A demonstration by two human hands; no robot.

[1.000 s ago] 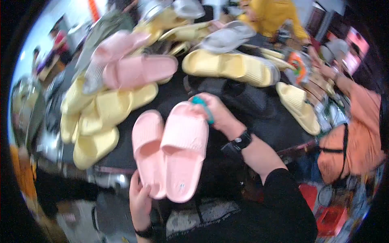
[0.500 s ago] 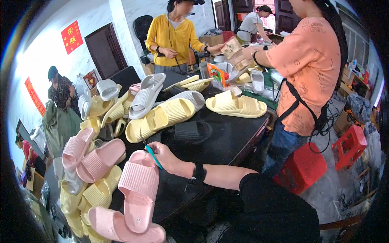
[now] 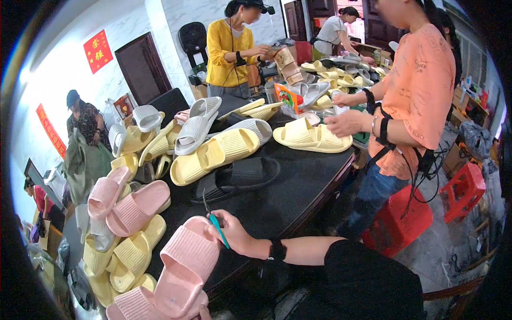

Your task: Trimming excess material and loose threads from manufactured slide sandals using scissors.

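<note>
A pink ribbed slipper (image 3: 188,255) is tilted over the table's near edge, overlapping a second pink slipper (image 3: 133,305) at the bottom. My right hand (image 3: 236,234) is closed around a teal-handled tool (image 3: 219,232) with a thin, curved metal tip, beside the upper end of the front slipper. Only a fingertip or two of my left hand (image 3: 204,312) show at the bottom rim, gripping that slipper's lower end. A black slipper (image 3: 242,176) lies beyond the tool, near a yellow slipper (image 3: 216,154).
Yellow, grey and pink slippers pile along the left of the black table (image 3: 298,186). A yellow pair (image 3: 312,136) lies near its right corner. Across it stand a person in yellow (image 3: 226,56) and one in orange (image 3: 413,90). Red stools (image 3: 397,221) stand at right.
My right hand and the tool have shifted right and down, away from the yellow slipper. The front pink slipper has tilted and moved lower; my left fingertips have appeared on it.
</note>
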